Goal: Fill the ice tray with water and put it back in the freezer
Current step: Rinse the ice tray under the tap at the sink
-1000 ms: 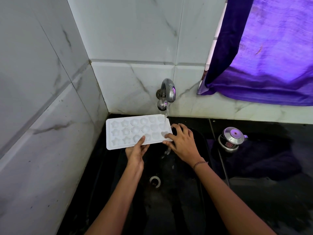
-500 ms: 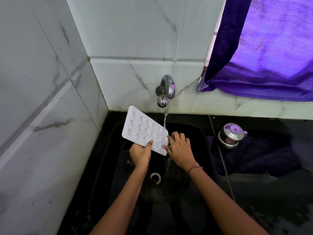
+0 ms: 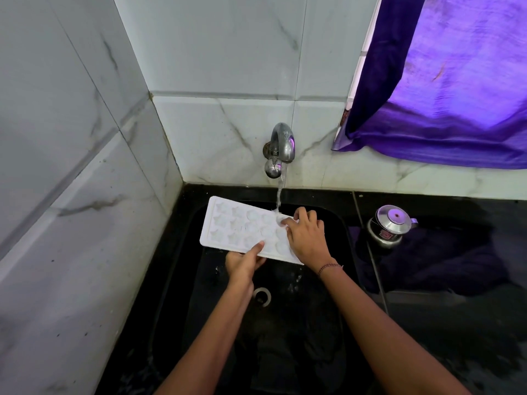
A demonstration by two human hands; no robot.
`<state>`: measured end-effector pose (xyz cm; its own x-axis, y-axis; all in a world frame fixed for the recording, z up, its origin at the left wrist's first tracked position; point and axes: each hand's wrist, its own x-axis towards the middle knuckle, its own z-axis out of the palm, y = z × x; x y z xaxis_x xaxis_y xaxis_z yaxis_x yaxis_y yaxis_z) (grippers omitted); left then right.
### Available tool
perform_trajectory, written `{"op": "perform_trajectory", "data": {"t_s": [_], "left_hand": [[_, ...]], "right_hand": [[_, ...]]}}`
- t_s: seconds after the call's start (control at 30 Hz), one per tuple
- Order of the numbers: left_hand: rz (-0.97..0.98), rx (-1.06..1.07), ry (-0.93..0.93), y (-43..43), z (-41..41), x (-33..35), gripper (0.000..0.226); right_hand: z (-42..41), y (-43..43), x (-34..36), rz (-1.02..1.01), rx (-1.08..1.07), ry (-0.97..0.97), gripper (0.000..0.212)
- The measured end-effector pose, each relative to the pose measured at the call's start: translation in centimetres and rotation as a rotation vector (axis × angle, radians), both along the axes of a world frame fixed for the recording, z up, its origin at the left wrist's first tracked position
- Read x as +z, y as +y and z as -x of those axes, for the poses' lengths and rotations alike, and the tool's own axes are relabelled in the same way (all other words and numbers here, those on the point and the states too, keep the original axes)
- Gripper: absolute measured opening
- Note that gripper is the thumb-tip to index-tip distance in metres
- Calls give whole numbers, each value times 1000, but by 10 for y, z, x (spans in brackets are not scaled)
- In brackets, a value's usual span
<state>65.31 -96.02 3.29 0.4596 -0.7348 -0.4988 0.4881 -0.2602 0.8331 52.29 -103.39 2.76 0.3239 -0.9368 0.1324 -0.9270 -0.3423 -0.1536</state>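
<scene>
A white ice tray [image 3: 236, 226] with star and round moulds is held over the black sink [image 3: 336, 223], tilted slightly down to the right. My left hand [image 3: 245, 260] pinches its near edge, thumb on top. My right hand [image 3: 306, 238] grips the tray's right end, fingers curled over the top. A steel tap [image 3: 281, 146] on the tiled wall runs a thin stream of water [image 3: 281, 192] onto the tray's right end, next to my right fingers.
The sink drain [image 3: 261, 296] lies below my left wrist. A small steel lidded pot [image 3: 390, 225] stands on a dark cloth [image 3: 445, 260] on the black counter at the right. A purple curtain [image 3: 456, 81] hangs at upper right. Tiled walls close the left and back.
The tray, steeply tilted half a second ago, has come back nearly level under the running water. Both hands keep hold of it.
</scene>
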Motion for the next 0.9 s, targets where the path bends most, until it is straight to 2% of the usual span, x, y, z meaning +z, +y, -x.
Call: {"op": "perform_trajectory", "data": {"t_s": [0.1,0.2,0.4,0.53,0.7,0.9], "left_hand": [[2,26,93,3,-4,2,35],[11,40,146,5,-7,4,35],[37,40,175,3,-14,5,28],[37,-19,192,0,-8,7,28],[81,18,177,-7,-10,7,44],[94,77,231,-22,-12,14,46]], "right_hand": [[-5,-1,5,5,65,1,35],[-8,-5,9,36,58,41,32],[-8,-11,11,55,144,60,31],[-7,-16,16,135,69,36,26],[2,-20,22,49,135,22,28],[-2,-5,20,139,127,-55,26]]}}
